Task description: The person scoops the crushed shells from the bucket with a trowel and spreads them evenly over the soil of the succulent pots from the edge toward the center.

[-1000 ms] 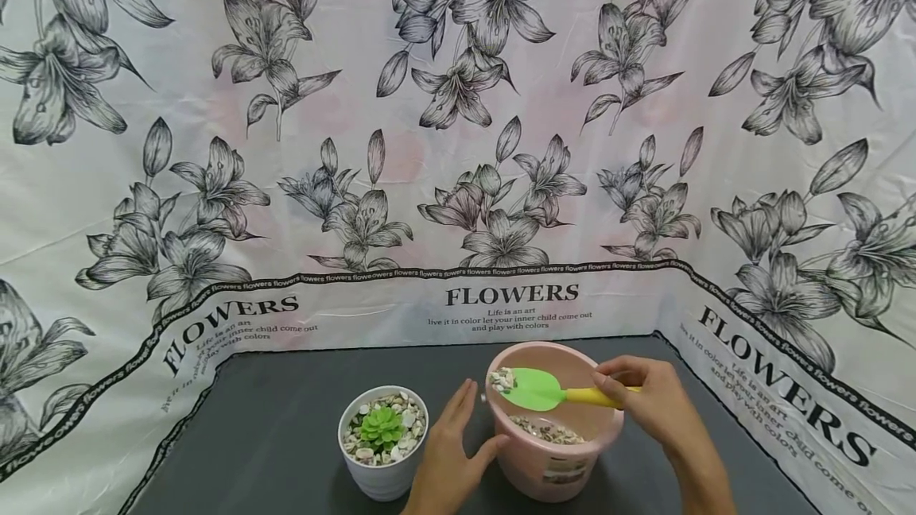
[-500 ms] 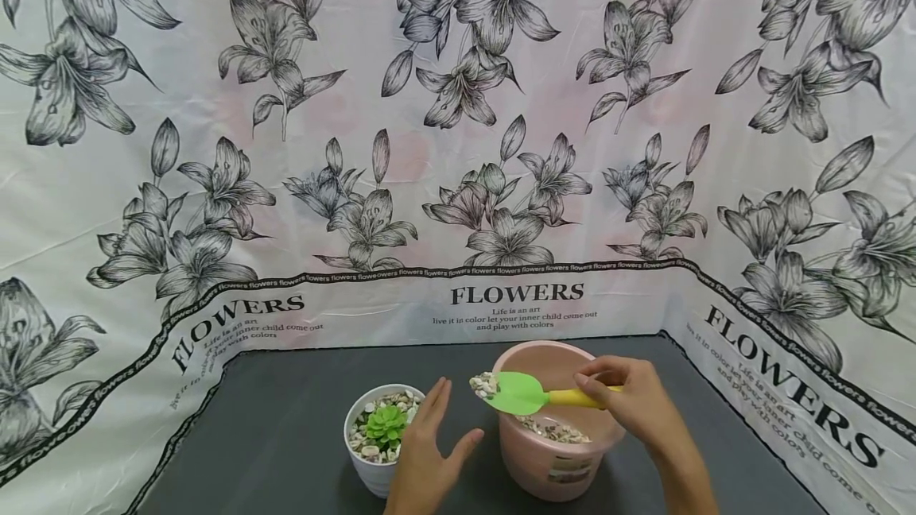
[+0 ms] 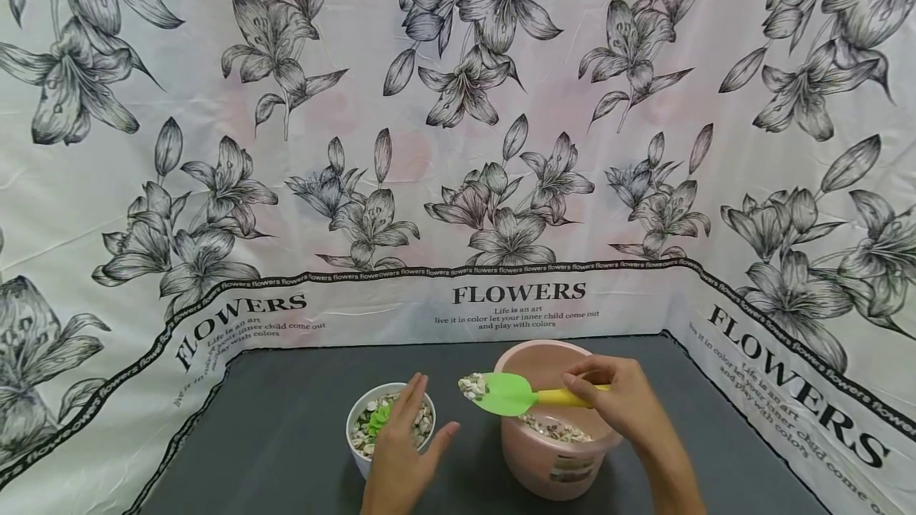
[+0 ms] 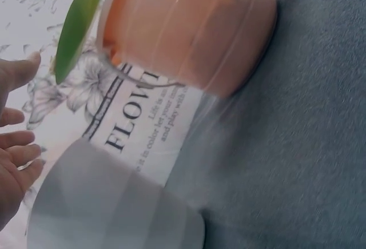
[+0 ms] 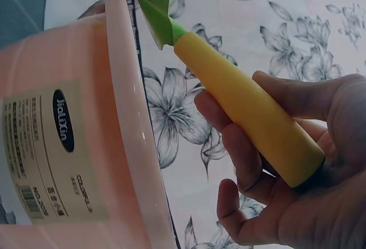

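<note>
My right hand [image 3: 621, 400] grips the yellow handle [image 5: 246, 109] of a small trowel [image 3: 510, 394]. Its green blade carries a heap of small pale stones [image 3: 472, 386] at the tip, just past the left rim of a pink bucket [image 3: 547, 459]. More stones [image 3: 558, 429] lie inside that bucket. My left hand [image 3: 403, 451] is held with fingers extended and thumb spread, in front of a white pot [image 3: 359, 455]. The pot bears a green succulent [image 3: 377, 420] ringed by stones, partly hidden by the hand. Whether the left hand touches the pot I cannot tell.
Both containers stand on a dark grey tabletop [image 3: 286, 420]. A white cloth [image 3: 501, 205] printed with lilies and lettering hangs behind and along both sides. The bucket has a label [image 5: 51, 151] and a thin handle [image 4: 137, 80] at its side.
The trowel with its stones has moved left, from over the bucket to beyond its rim. My left hand has shifted left from beside the bucket to the pot.
</note>
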The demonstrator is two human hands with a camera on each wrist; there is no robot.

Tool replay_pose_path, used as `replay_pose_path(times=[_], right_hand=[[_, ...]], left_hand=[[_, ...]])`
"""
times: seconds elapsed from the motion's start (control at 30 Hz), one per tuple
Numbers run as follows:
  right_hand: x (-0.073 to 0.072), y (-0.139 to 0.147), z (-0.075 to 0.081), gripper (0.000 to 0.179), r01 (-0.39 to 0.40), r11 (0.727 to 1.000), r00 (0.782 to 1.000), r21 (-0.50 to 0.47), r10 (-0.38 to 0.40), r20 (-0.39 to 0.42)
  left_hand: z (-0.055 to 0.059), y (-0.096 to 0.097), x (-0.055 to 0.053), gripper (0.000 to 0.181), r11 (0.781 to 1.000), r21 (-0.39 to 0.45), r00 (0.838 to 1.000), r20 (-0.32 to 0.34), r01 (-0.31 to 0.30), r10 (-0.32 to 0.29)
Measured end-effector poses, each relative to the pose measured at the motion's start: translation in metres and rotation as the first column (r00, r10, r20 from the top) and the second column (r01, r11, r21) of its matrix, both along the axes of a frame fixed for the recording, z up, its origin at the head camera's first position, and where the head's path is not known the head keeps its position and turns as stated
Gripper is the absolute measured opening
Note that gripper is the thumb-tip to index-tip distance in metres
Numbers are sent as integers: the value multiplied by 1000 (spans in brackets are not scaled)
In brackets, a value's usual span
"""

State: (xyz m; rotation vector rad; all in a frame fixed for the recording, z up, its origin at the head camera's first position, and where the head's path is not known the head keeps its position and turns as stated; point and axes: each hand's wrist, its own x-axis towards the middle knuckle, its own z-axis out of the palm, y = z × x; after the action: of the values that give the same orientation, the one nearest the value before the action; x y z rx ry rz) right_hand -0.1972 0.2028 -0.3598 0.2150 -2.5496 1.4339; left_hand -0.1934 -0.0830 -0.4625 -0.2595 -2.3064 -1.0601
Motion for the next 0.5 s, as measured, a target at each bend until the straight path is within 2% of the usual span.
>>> replay_pose_path(times=[0.23, 0.5], right_hand=[[-2, -11, 1, 15, 4, 1000, 1000, -10, -4, 24], [-4, -25, 3, 12, 1, 1000, 1000, -2, -1, 25]], left_hand=[[0, -17, 1, 72, 998, 34, 999, -9, -45, 46], [-7, -33, -1, 70, 995, 38, 982, -161, -95, 100]])
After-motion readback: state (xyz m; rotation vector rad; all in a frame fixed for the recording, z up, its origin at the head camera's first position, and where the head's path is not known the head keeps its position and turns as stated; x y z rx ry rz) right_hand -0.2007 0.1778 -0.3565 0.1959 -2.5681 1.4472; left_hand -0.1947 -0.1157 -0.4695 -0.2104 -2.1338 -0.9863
